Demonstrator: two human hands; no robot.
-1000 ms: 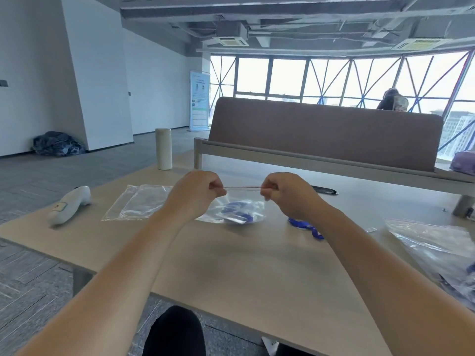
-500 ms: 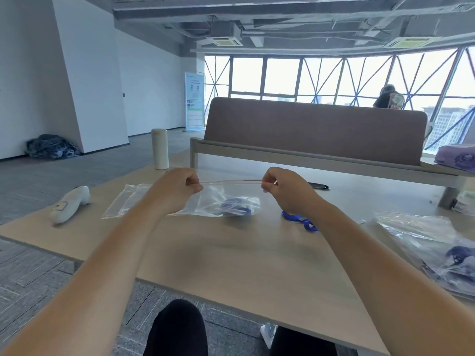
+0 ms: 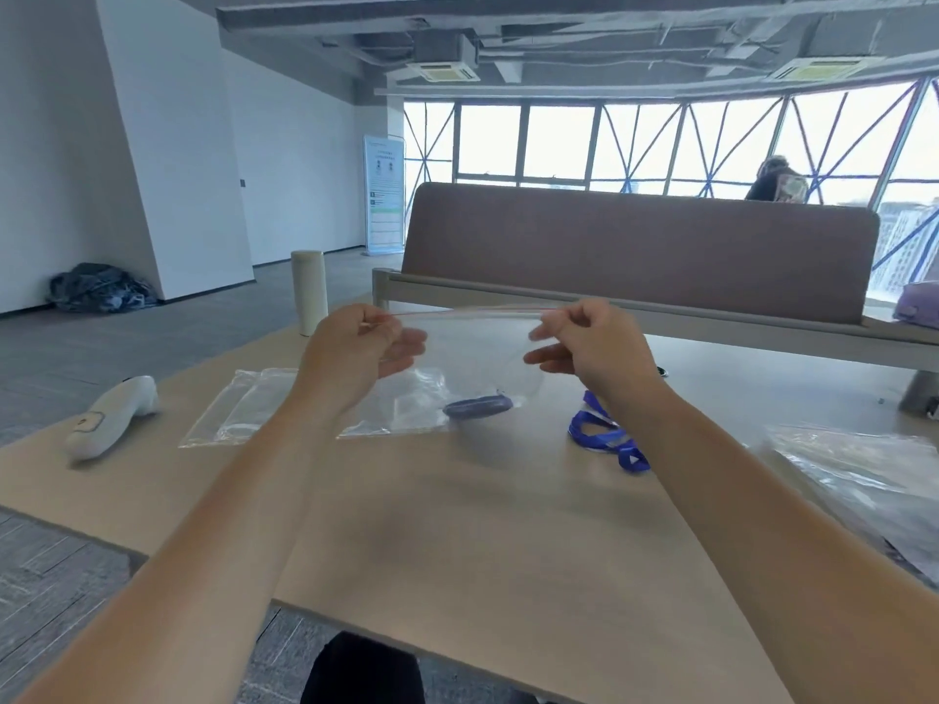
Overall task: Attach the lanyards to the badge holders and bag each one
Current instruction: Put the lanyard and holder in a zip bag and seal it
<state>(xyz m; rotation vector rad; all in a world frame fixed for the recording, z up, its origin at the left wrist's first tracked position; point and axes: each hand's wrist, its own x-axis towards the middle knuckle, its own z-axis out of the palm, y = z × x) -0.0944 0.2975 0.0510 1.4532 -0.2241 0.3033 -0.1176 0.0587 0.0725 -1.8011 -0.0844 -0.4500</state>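
Both hands are raised over the table (image 3: 482, 525) in the middle of the frame, holding a clear bag (image 3: 472, 358) by its top edge. The left hand (image 3: 355, 348) pinches the left end of the seal strip between thumb and forefinger, its other fingers loosely spread behind the plastic. The right hand (image 3: 594, 348) pinches the right end in the same way. The strip is the bag's long axis: it runs level from left to right between the two pinches, and the bag hangs below it.

A coiled blue lanyard (image 3: 477, 406) sits at the bottom of the bag, below and between the hands and slightly nearer the right one. I cannot tell whether a badge holder is attached to it. The mouth looks closed or nearly so, so the likely next step is to run the fingers along the strip.

A loose lanyard (image 3: 604, 439) lies on the table right of centre, below the right wrist. Flat bags (image 3: 239, 409) lie at centre left, and a heap of bags (image 3: 853, 470) lies at the right edge
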